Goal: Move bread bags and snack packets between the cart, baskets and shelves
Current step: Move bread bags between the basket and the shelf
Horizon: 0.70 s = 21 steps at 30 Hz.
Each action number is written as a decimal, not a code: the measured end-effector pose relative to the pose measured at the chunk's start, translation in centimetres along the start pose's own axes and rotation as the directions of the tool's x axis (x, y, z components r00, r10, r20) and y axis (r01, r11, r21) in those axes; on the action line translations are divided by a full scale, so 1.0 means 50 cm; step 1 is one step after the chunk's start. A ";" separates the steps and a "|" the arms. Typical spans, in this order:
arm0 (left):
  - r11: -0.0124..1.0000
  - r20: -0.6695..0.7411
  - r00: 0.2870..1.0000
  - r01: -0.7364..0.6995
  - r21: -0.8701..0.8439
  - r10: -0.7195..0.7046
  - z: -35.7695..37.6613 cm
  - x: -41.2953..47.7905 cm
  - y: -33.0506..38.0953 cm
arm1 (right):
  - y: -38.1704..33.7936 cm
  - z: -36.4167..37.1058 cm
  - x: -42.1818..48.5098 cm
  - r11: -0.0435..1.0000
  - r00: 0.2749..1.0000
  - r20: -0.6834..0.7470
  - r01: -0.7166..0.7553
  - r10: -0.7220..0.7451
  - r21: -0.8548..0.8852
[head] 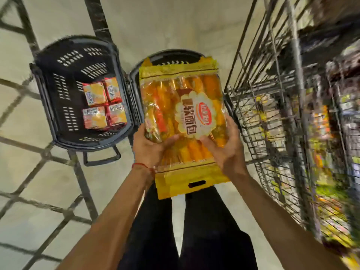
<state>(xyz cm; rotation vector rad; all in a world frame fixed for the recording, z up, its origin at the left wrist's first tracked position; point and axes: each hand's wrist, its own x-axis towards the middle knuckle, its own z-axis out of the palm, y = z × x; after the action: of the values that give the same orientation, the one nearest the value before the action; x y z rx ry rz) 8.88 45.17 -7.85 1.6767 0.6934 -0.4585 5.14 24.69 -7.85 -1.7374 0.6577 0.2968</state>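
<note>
— Tiled floor (17, 156), pale. Two dark baskets sit side by side on it, with the wire cart (272, 114) just to the right. The person stands over them, looking down.

— What's in hand?

— One big yellow bread bag (181, 117), held flat over the right-hand basket (171, 55). The left hand (150, 149) grasps its lower left edge, thumb across the face. The right hand (226, 151) does the same on the lower right. Neither hand is slack.

— So the grip sits low on the bag?

— Yes. Most of the bag reaches away beyond the hands, and the handle flap hangs back toward the legs.

— How to set it down well?

— My guess is it goes into that basket. Keep it level, lower the far end first, and release only once it rests. The soft rolls would likely crush if squeezed. Four snack packets (104, 105) lie in the left-hand basket (50, 75), apart from this.
</note>
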 end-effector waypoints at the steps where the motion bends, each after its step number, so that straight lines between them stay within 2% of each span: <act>1: 1.000 0.019 1.000 -0.004 0.004 0.003 -0.009 -0.028 0.006 | -0.004 -0.010 -0.031 0.999 1.000 -0.005 -0.005 0.005 0.042; 4: 1.000 0.076 0.997 -0.015 0.019 0.014 -0.033 -0.104 0.020 | -0.010 -0.038 -0.121 0.994 0.999 -0.037 -0.003 0.007 0.107; 9: 0.975 0.145 0.979 -0.164 0.151 0.142 -0.070 -0.211 -0.001 | 0.003 -0.061 -0.284 0.999 0.990 -0.131 0.054 -0.054 0.003; 13: 0.965 0.314 0.927 -0.246 0.094 0.206 -0.092 -0.315 -0.030 | 0.025 -0.066 -0.412 0.998 0.969 -0.237 0.065 -0.069 -0.027; 17: 0.935 0.416 0.867 -0.342 0.093 0.276 -0.114 -0.415 -0.048 | 0.038 -0.092 -0.544 0.995 0.937 -0.338 0.068 -0.090 -0.077; 19: 0.938 0.450 0.857 -0.329 0.107 0.250 -0.113 -0.467 -0.059 | 0.045 -0.116 -0.615 0.996 0.928 -0.364 0.063 -0.081 -0.061; 21: 0.918 0.496 0.826 -0.376 0.128 0.269 -0.102 -0.528 -0.069 | 0.061 -0.145 -0.686 0.997 0.914 -0.400 0.066 -0.071 -0.028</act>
<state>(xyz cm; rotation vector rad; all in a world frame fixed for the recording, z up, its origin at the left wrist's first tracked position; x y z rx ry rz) -13.40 45.36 7.58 1.7535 -0.0106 -0.6839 -25.32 26.65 9.61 -1.8475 0.8875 -0.1122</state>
